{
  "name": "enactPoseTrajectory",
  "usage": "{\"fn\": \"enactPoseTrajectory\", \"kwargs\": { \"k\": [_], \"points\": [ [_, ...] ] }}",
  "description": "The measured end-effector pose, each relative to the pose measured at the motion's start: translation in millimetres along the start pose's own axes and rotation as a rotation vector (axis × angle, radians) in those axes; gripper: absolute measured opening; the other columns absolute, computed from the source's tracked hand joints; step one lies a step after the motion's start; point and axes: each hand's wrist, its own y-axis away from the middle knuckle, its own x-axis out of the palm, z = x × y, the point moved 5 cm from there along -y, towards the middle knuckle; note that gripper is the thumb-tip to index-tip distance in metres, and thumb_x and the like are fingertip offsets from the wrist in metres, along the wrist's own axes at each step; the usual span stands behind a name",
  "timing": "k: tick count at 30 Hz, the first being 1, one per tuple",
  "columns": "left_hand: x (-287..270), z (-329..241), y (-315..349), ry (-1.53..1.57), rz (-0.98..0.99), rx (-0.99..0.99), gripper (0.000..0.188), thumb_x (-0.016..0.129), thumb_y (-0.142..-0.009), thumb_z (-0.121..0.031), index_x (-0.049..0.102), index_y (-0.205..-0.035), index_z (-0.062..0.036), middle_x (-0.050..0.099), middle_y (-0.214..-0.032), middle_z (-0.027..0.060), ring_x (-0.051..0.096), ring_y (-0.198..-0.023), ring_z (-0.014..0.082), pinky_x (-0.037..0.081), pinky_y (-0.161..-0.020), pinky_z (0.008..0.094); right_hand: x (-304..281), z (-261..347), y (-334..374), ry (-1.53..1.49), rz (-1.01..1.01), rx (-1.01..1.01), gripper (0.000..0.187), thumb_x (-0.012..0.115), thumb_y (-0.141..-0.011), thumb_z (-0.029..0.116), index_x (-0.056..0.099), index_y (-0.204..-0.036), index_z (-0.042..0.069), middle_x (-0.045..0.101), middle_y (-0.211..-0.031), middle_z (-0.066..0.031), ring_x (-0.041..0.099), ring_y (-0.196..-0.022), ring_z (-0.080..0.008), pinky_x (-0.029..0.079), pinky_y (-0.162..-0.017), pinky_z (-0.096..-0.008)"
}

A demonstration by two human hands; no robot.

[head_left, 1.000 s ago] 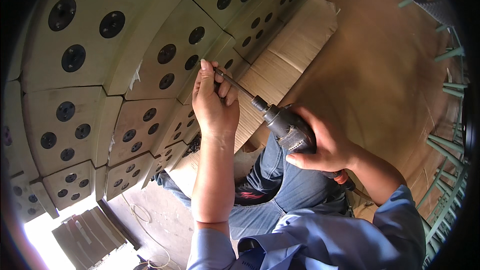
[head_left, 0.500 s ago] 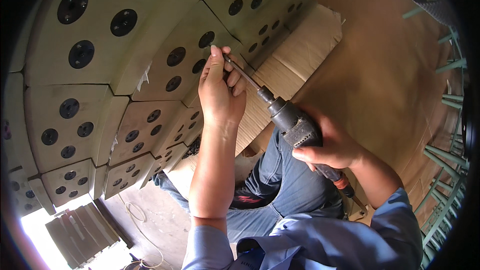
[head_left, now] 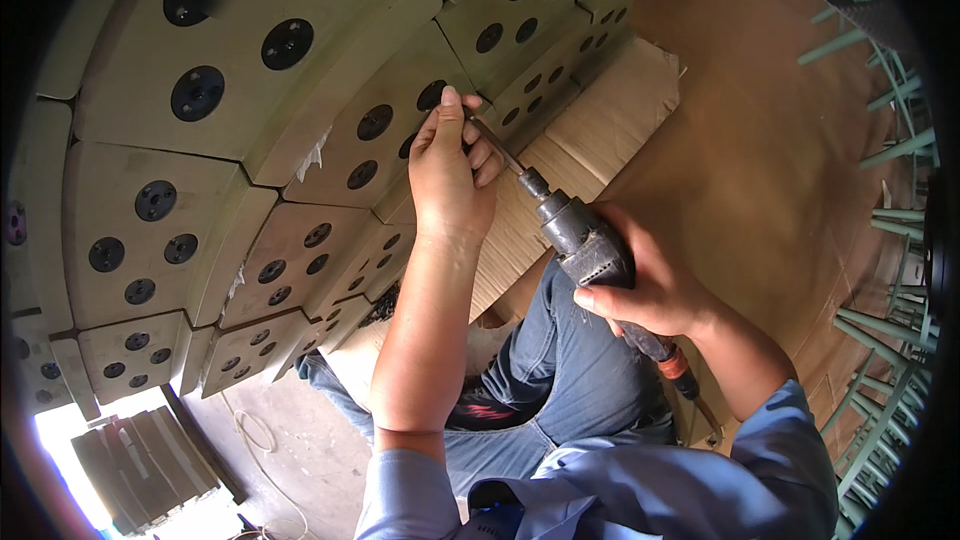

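Workshop floor of flattened cardboard (head_left: 610,130) below; nearest, right hand (head_left: 650,285) wrapped tight round dark drill (head_left: 590,250); bit (head_left: 497,145) slanting up-left toward left hand (head_left: 450,175), fingers (head_left: 485,155) curled, steadying its tip; beyond, stacked pale wooden segments (head_left: 300,90) with dark holes.

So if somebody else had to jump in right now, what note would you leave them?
Right hand grips the power drill, its bit aimed at a pale wooden panel with dark round holes.
Left hand rests on that panel, fingers pinching the bit near its tip.
Panels are stacked in a curved row; cardboard lies beneath.
Done: tip set against the panel.
Left: cannot tell how many holes remain.
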Motion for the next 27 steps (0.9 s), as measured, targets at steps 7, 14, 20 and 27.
{"fn": "enactPoseTrajectory", "kwargs": {
  "k": [7, 14, 20, 27],
  "points": [
    [-1, -2, -3, -0.002, -0.007, -0.010, 0.025, 0.055, -0.108, -0.030, 0.060, -0.098, -0.0075, 0.040, -0.071, -0.0060, 0.030, -0.055, 0.0053, 0.021, -0.045, 0.0218, 1, 6, -2, 0.038, -0.009, 0.000, 0.063, 0.078, -0.086, 0.023, 0.044, -0.134, -0.001, 0.059, -0.088, -0.0051, 0.059, -0.056, -0.0100, 0.052, -0.049, -0.0277],
    [-2, -4, -5, 0.008, 0.008, -0.002, 0.028, 0.057, -0.107, -0.032, 0.060, -0.095, -0.0068, 0.040, -0.070, -0.0059, 0.030, -0.054, 0.0049, 0.023, -0.045, 0.0219, 4, 11, -2, 0.029, -0.003, 0.014, 0.062, 0.078, -0.085, 0.019, 0.044, -0.133, 0.000, 0.058, -0.088, -0.0048, 0.060, -0.057, -0.0100, 0.052, -0.048, -0.0280],
    [-1, -2, -5, 0.020, -0.003, -0.003, 0.029, 0.058, -0.107, -0.033, 0.061, -0.094, -0.0068, 0.039, -0.069, -0.0061, 0.029, -0.053, 0.0049, 0.022, -0.045, 0.0220, 2, 8, -1, 0.045, 0.000, 0.005, 0.060, 0.077, -0.086, 0.019, 0.043, -0.132, 0.000, 0.058, -0.089, -0.0044, 0.059, -0.057, -0.0096, 0.052, -0.048, -0.0277],
    [-2, -2, -5, 0.020, -0.003, -0.009, 0.025, 0.055, -0.108, -0.030, 0.060, -0.097, -0.0075, 0.043, -0.072, -0.0055, 0.031, -0.055, 0.0049, 0.023, -0.045, 0.0216, 2, 10, -1, 0.026, 0.002, 0.015, 0.060, 0.077, -0.086, 0.019, 0.043, -0.131, 0.000, 0.058, -0.088, -0.0042, 0.059, -0.057, -0.0094, 0.052, -0.048, -0.0275]
  ]
}}
